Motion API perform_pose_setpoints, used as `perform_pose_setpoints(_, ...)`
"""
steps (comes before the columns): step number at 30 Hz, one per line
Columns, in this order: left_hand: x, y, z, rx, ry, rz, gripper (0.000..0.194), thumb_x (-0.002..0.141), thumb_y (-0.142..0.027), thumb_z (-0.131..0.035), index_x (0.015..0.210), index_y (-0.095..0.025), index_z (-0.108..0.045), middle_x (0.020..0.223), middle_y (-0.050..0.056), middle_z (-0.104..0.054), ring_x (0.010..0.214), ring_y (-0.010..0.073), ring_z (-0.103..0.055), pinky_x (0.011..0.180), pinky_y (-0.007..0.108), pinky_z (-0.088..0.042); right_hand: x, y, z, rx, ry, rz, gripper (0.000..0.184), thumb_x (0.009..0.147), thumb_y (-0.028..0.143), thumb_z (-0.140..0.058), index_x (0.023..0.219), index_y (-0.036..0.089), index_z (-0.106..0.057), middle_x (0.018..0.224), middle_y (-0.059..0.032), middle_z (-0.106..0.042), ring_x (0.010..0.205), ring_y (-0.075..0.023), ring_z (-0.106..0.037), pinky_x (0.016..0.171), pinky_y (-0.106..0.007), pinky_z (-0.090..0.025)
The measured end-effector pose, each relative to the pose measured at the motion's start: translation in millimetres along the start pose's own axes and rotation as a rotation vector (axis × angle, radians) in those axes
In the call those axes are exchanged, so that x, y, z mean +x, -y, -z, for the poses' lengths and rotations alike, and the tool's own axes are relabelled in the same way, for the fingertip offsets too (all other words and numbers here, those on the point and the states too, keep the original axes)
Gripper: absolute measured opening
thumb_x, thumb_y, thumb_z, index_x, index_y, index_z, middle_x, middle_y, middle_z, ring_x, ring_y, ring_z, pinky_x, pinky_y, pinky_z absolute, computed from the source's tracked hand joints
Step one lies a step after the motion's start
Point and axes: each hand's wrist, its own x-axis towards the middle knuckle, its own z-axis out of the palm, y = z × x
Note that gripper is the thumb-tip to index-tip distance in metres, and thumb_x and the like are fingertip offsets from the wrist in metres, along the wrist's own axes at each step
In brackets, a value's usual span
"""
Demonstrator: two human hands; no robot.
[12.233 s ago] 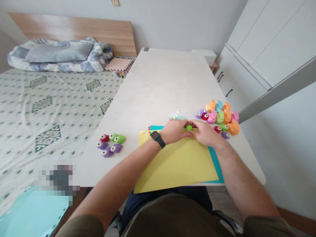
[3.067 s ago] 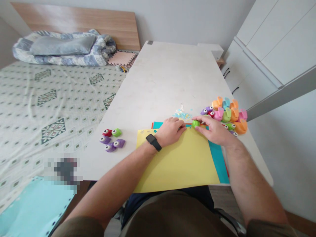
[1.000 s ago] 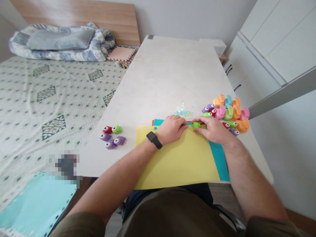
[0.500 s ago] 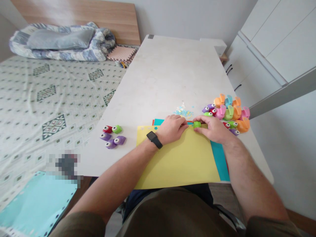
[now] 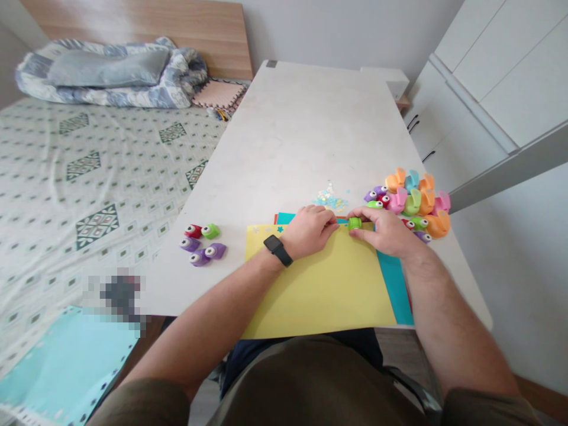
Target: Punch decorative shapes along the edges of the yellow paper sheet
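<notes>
A yellow sheet of paper (image 5: 323,284) lies on top of a teal sheet (image 5: 394,284) at the near edge of the white table (image 5: 302,130). My right hand (image 5: 386,232) is closed on a small green paper punch (image 5: 354,223) at the yellow sheet's far edge. My left hand (image 5: 310,231), with a black watch on the wrist, rests curled on that same edge just left of the punch, fingers pressed on the paper.
A heap of coloured punches (image 5: 410,204) lies right of my right hand. Several small punches (image 5: 203,242) sit to the left. Paper confetti (image 5: 331,199) is scattered beyond the sheets. A bed (image 5: 89,171) stands left, white cabinets (image 5: 479,83) right, a light-blue sheet (image 5: 57,367) below left.
Over the last second my hands and the green punch have barely shifted. Since 3 seconds ago the punch has come down from a lifted position onto the yellow sheet's edge.
</notes>
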Motion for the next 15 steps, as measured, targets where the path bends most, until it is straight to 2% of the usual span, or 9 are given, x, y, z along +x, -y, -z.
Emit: perform_pose_setpoints(15, 0.7, -1.2, 0.4, 0.008, 0.018, 0.007, 0.018, 0.101, -0.029, -0.056, 0.094, -0.018, -0.069, 0.091, 0.007, -0.070, 0.090, 0.0229, -0.065, 0.087, 0.038, -0.050, 0.9, -0.2, -2.6, 0.011, 0.007, -0.023, 0.029, 0.084, 0.026, -0.074, 0.113, 0.023, -0.076, 0.110, -0.0060, -0.079, 0.100, -0.0281, -0.074, 0.089, -0.042, -0.060)
